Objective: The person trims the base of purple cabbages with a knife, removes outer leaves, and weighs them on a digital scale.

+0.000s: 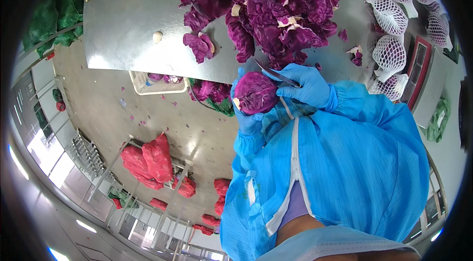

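Observation:
A round head of red cabbage [257, 91] rests in my left hand [248, 118], which wears a blue glove and cups it from the left and below. My right hand [307, 85], gloved the same way, grips a knife [275, 73]. The curved blade passes over the upper right of the cabbage; whether it touches the leaves I cannot tell. Just beyond both hands, a big heap of loose red cabbage leaves [281, 13] with pale stem pieces covers part of the stainless steel table [122, 28]. A single trimmed leaf [199, 46] lies left of the heap.
Several cabbages in white foam nets [390, 53] line the table's right side, near a red-framed scale-like device [417, 68]. Below the table edge are a white plastic crate [159, 89] and a green mesh bag [221, 106] of leaves. Red mesh sacks [157, 157] sit on a metal rack.

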Motion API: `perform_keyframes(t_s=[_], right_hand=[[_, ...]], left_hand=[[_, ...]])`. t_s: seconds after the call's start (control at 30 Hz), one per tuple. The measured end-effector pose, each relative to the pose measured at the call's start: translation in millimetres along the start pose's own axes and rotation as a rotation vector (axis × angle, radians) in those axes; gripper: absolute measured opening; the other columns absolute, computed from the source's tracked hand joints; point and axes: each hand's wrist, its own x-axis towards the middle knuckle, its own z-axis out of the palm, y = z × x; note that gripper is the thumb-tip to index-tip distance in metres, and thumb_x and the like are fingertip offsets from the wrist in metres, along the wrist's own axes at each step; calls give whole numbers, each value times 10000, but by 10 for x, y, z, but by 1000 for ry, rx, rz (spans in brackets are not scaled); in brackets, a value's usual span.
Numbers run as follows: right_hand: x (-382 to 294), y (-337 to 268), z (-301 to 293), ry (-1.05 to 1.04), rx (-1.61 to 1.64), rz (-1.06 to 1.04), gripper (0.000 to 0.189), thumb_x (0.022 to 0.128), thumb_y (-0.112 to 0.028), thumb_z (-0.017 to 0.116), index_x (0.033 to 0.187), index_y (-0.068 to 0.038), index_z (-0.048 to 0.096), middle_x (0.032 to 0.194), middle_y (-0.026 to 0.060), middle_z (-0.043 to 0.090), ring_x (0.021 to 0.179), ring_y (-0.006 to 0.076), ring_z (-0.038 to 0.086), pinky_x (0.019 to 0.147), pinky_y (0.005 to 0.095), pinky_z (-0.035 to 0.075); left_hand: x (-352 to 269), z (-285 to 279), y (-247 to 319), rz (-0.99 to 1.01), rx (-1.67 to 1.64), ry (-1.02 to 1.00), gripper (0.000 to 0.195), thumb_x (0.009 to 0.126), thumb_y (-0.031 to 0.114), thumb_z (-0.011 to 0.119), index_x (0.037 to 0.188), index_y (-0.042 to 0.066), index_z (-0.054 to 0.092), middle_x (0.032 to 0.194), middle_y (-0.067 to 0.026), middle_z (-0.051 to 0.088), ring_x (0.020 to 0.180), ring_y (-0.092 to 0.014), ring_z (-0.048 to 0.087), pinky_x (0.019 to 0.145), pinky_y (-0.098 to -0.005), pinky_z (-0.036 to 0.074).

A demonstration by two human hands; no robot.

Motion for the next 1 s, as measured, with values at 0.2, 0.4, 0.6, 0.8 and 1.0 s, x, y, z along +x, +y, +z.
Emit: perform_keyframes(t_s=[0.2, 0.4, 0.6, 0.8, 1.0], right_hand=[[-9, -7, -66, -73, 7, 123, 476, 843, -289, 724, 1271, -121, 601, 875, 76, 644, 768, 151, 605, 739, 292, 493], [-73, 142, -125, -58, -358, 142, 756, 946, -561, 433, 1507, -117, 189, 850, 226, 661, 738, 375, 653, 685, 426, 512], [-194, 202, -44, -110, -548, 94, 726, 968, -552, 366, 1532, -180, 101, 646, 166, 587, 523, 335, 568, 526, 419, 463], [-109, -20, -24, -155, -800, -15, 817, 942, -580, 381, 1529, -143, 17, 604, 185, 581, 450, 323, 557, 439, 445, 426], [56, -55, -84, -275, -722, 30, 802, 941, -577, 395, 1531, -185, 20, 615, 193, 578, 508, 350, 584, 461, 462, 434]], left_hand=[[18, 159, 134, 72, 176, 19, 1142, 455, 351, 952, 1379, 92, 332, 1531, -171, 244, 1340, -320, 386, 1102, -462, 380], [118, 174, 91, 289, 775, -63, 899, 565, 123, 882, 1326, 46, 411, 1458, -209, 353, 1336, -329, 390, 1102, -406, 327], [177, 364, 150, 348, 1123, -32, 1089, 530, 209, 920, 1438, 67, 334, 1483, -205, 295, 1346, -348, 353, 1096, -418, 324], [144, 269, -78, 270, 876, 92, 1141, 517, 255, 936, 1430, 47, 284, 1504, -190, 259, 1386, -331, 293, 1132, -418, 282], [144, 268, -137, 177, 727, 93, 1028, 563, 157, 897, 1391, 27, 302, 1457, -164, 314, 1349, -307, 347, 1117, -406, 311]])
